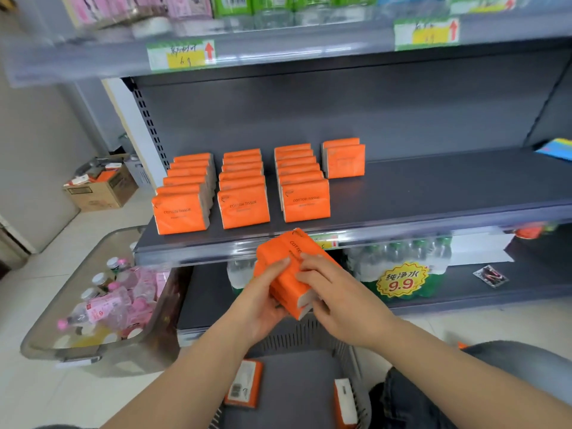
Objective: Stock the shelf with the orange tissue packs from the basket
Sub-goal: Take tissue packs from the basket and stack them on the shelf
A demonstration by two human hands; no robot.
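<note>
I hold a stack of orange tissue packs (291, 274) in front of the middle shelf's edge, above the grey basket (297, 339). My left hand (263, 301) cups the stack from below and the left. My right hand (334, 301) grips it from the right, fingers on top. On the dark shelf (433, 193) stand rows of orange packs (243, 209), three full rows and a short fourth row (343, 161) at the back. Two more packs (244, 387) lie in the basket below.
A clear bin (102, 348) of pink bottles stands on the floor at the left. Bottled water with a 9.9 sign (402, 280) fills the lower shelf. A cardboard box (102, 187) sits far left. My knee (464, 388) is at the lower right.
</note>
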